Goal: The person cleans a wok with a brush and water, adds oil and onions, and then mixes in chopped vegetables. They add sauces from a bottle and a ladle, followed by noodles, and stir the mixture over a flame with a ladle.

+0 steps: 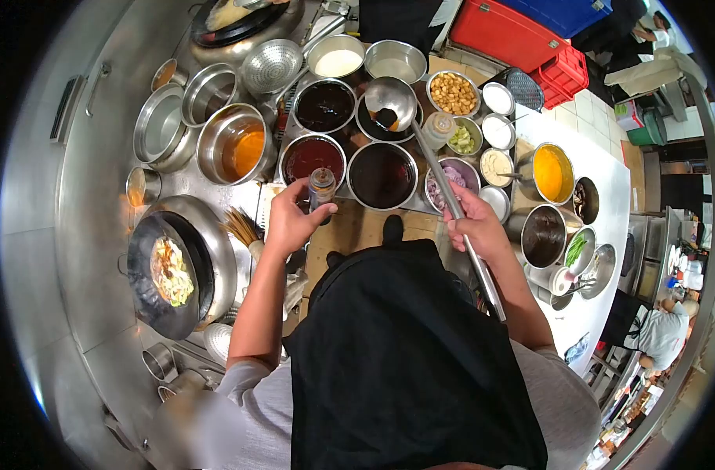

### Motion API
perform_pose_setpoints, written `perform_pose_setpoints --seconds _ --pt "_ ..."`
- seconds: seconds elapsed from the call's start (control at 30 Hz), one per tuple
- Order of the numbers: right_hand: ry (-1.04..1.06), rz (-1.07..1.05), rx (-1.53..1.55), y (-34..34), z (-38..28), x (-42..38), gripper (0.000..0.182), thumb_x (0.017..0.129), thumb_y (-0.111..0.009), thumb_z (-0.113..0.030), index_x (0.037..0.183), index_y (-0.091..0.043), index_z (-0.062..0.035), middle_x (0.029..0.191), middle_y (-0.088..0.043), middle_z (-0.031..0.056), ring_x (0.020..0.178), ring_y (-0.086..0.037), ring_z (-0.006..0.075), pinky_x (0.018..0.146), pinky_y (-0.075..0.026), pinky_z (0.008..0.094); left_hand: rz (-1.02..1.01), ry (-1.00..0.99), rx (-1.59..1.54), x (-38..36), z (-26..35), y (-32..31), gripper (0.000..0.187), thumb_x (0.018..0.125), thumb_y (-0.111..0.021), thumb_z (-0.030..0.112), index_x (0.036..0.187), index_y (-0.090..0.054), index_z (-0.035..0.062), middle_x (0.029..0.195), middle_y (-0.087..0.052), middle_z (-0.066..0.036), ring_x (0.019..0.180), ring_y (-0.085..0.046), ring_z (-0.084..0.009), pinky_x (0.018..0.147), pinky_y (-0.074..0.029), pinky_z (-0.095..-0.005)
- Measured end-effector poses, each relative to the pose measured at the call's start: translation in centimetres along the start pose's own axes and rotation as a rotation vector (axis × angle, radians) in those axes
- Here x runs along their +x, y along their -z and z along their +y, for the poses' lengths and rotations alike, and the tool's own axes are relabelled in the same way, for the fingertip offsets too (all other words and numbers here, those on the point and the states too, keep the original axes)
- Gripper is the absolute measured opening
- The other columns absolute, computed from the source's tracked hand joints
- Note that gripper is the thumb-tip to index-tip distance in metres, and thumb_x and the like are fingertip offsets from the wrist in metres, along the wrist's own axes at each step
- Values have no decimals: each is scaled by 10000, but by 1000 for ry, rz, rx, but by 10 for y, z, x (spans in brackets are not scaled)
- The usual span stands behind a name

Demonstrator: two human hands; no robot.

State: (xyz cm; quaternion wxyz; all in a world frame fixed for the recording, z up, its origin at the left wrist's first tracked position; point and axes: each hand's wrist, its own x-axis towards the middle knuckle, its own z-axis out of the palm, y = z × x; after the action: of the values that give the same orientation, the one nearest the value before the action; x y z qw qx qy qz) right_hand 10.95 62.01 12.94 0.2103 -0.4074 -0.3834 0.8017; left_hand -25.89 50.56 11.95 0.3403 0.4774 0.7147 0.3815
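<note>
My left hand [298,215] is closed round a small clear bottle [322,186] with dark contents, beside a pot of dark red liquid [313,159]. The long metal handle of a ladle [391,100] is in my right hand [478,222]. Some dark liquid lies in the ladle's bowl, which is over a pot in the middle of the group. Pots of dark liquid [381,175] stand around it. Just left of my right hand is a bowl of chopped purple onion [451,182].
At the left, a wok [163,274] holds food with cabbage. Metal pots [236,145] and a strainer [272,66] stand above it. A white counter [608,164] on the right bears sauce containers [552,172]. Red crates [506,35] stand behind; a person [661,337] is at far right.
</note>
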Motion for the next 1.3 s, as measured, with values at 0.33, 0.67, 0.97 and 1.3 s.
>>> perform_pose_setpoints --seconds 0.33,0.67,0.97,1.3 --pt "-15 -188 340 17 -23 -20 849 904 -633 41 1688 -330 -82 1087 -602 104 629 -535 110 506 -460 262 51 8 -78 -6 -4 -11 484 815 -929 128 1216 -694 -9 1012 -786 -119 923 -733 -183 864 -580 -341" --pt "-55 -221 232 -38 -60 -38 906 889 -671 0 1696 -260 1 1056 -606 140 566 -515 83 448 -431 216 204 77 -76 -47 -38 21 529 802 -936 192 1231 -704 -12 1018 -791 -136 912 -743 -217 869 -584 -365" --pt "-263 -575 -132 -209 -26 19 929 863 -648 67 1709 -285 -58 1041 -616 112 591 -517 92 484 -458 243 576 254 -259 -205 -105 114 498 823 -928 194 1224 -724 -19 1004 -783 -95 896 -718 -164 860 -591 -350" --pt "-59 -820 -762 -407 140 106 820 890 -613 125 1667 -399 -28 1019 -646 36 680 -574 78 576 -497 231 875 544 -199 -345 -164 193 469 816 -904 198 1198 -752 -28 989 -795 -96 865 -725 -167 839 -587 -340"
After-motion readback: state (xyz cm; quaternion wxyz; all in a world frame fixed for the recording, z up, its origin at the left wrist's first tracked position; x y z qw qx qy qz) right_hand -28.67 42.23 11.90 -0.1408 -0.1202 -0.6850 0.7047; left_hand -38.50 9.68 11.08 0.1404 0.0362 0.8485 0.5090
